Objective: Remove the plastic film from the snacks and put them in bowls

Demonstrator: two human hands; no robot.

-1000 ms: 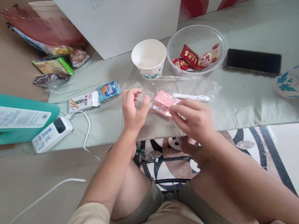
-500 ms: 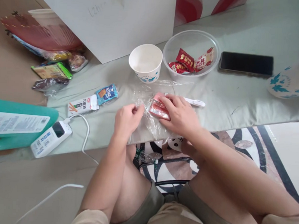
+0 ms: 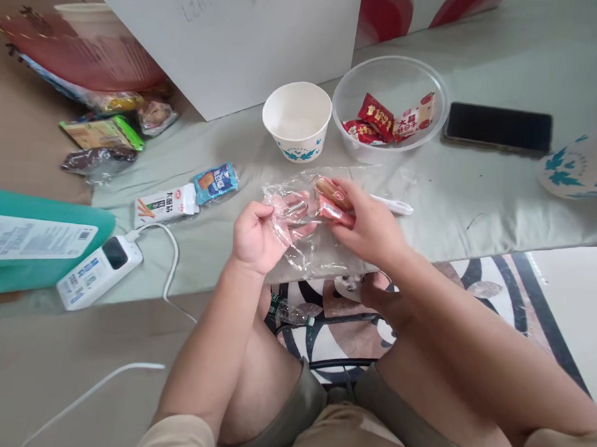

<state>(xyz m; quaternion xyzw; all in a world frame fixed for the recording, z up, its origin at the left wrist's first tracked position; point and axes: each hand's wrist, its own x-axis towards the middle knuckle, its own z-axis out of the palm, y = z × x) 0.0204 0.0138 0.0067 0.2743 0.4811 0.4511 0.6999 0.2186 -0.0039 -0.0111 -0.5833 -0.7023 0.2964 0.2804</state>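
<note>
Right hand grips pink-and-brown packets, partly hidden; left hand open, fingers under clear film. Round translucent plastic tub, upper centre: red packets.

Crinkled, glossy clear plastic film catches the light beside a shiny pink packet on matt, softly creased cloth. A smooth, matt paper cup joins a translucent plastic bowl, glossy red wrappers, a phone with a sleek, glassy face, a smooth plastic jug and a flat-finished white box.
</note>
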